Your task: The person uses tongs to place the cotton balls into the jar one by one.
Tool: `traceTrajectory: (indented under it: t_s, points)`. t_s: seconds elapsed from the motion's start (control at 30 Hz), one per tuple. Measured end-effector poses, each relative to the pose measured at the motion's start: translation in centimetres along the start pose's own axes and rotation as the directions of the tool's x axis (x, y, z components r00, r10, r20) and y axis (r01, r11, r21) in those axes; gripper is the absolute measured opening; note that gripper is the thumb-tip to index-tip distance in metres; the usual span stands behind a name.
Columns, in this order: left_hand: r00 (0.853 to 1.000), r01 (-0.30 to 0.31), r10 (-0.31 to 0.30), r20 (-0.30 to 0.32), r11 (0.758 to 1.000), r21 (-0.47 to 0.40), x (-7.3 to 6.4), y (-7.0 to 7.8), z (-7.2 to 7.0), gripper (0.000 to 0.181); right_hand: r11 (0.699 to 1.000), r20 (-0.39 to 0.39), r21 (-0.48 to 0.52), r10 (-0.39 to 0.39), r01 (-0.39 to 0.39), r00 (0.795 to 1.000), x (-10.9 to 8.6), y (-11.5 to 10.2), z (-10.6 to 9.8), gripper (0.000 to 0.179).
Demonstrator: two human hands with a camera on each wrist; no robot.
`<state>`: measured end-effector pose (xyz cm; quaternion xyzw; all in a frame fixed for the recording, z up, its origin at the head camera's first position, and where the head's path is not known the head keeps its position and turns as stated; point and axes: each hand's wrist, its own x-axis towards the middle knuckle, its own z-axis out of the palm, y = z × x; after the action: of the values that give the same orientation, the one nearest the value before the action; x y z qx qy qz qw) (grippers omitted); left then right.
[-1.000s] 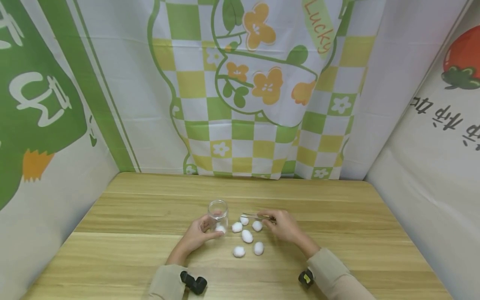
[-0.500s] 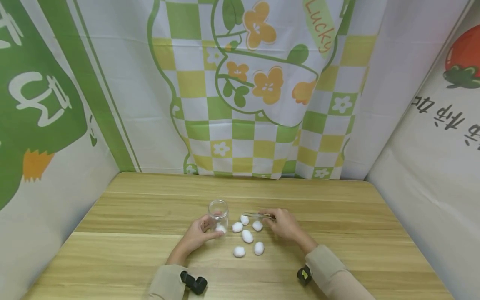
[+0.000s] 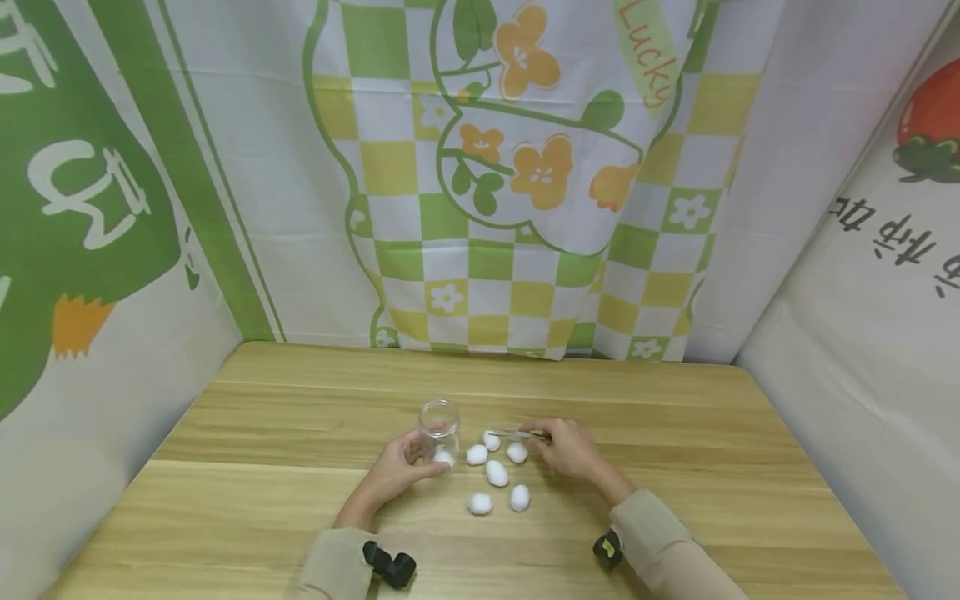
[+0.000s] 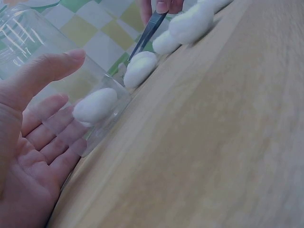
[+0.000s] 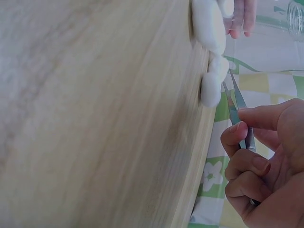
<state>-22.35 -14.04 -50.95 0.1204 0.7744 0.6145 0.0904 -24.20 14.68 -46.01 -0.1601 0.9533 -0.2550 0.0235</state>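
Note:
My left hand (image 3: 393, 471) holds a clear jar (image 3: 439, 425) upright on the table, thumb on the near side and fingers behind it. A white cotton ball (image 4: 95, 107) lies at the bottom of the jar. Between thumb and fingers, my right hand (image 3: 572, 452) pinches metal tweezers (image 5: 238, 97) pointing left. Their parted tips overlap the farthest cotton ball (image 3: 491, 441) in the head view. Several more cotton balls lie loose between the hands, among them a middle one (image 3: 497, 473) and a near one (image 3: 480, 503).
The wooden table (image 3: 300, 417) reaches back to a green and yellow checked curtain (image 3: 491, 283). Printed cloth walls stand on the left and right. A black wrist camera (image 3: 390, 565) sits at the left sleeve, another camera (image 3: 608, 550) at the right.
The right forearm has shifted slightly left, with the tweezer tips staying at the farthest cotton ball. Jar, left hand and cotton balls keep their places; the head view has moved a little.

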Motion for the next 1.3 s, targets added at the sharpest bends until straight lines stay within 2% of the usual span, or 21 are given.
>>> traceTrajectory:
  t_s: [0.53,0.8,1.1,1.3]
  points:
    - [1.0,0.008,-0.008,0.002,1.0,-0.003,0.0,0.2,0.0,0.062,0.999,0.028,-0.048,0.001,0.0,1.0,0.2,-0.4,0.2,0.021]
    - [1.0,0.019,-0.019,-0.017,1.0,0.005,0.0,0.1,0.1,0.063,0.996,0.034,-0.086,0.012,-0.009,0.999,0.4,-0.7,0.4,0.02]
    - [1.0,0.011,-0.011,-0.013,1.0,0.022,0.0,0.1,0.1,0.063,0.992,-0.004,-0.124,-0.018,0.018,1.0,0.5,-0.9,0.4,0.016]
    - [0.999,0.033,-0.033,-0.009,0.999,0.004,-0.1,0.1,0.1,0.063,0.99,-0.025,-0.136,-0.031,0.027,0.999,0.4,-1.0,0.5,0.015]
